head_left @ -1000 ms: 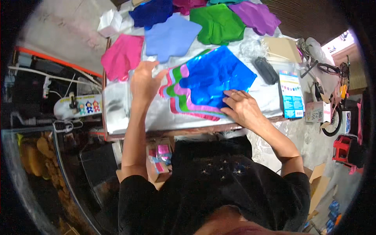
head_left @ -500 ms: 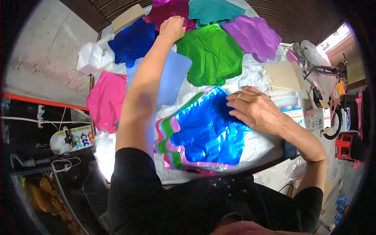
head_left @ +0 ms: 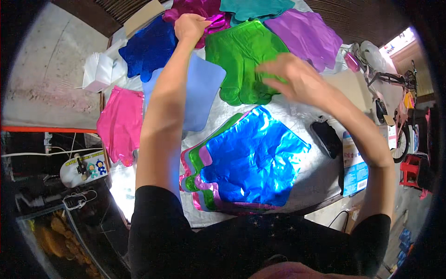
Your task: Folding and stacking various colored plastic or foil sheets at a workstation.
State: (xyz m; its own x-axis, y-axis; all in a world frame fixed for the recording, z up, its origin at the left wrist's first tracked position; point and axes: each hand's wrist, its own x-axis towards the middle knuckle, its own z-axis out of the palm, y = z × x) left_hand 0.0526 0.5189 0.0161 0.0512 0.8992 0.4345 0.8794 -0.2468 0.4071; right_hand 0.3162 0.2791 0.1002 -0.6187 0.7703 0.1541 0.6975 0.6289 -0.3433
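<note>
Head view: left hand (head_left: 189,29) at the table's far side, fingertips pinching the edge of a magenta foil sheet (head_left: 217,23), which lies behind a green foil sheet (head_left: 244,58). Right hand (head_left: 299,80) blurred, over the green sheet's right side; thumb and fingers apart, contact unclear. Shiny blue foil sheet (head_left: 255,160) nearest the body, topping a staggered multicoloured stack.
</note>
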